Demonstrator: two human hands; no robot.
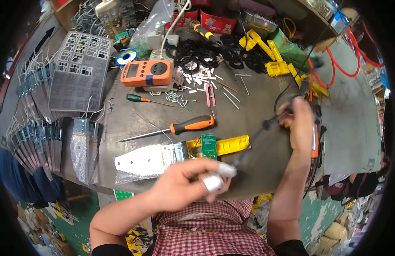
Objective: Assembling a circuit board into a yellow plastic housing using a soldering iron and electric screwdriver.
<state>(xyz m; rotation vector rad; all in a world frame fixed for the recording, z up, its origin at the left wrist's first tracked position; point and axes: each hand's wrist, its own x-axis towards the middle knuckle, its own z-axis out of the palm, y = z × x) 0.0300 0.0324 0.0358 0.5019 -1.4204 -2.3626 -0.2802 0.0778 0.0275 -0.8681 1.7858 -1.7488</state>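
My left hand (pixel 193 181), with white covers on two fingertips, is closed at the near edge of the worktop, its fingertips on one end of a black cord (pixel 256 135). The cord runs up to my right hand (pixel 300 121), whose fingers are closed round its thicker part; both are smeared by motion. Just beyond my left hand lies a yellow plastic housing (pixel 233 145) with a green circuit board (pixel 208 146) on it. Joined to its left is a white metal plate (pixel 140 163) in clear wrap.
An orange-handled screwdriver (pixel 193 125), a green-handled screwdriver (pixel 135 98), pink tweezers (pixel 210 96) and an orange multimeter (pixel 146 73) lie farther back. Black cord coils (pixel 193 55) and yellow parts (pixel 278 68) fill the rear. Wired metal plates (pixel 35 145) are stacked left; a red cable (pixel 349 74) loops right.
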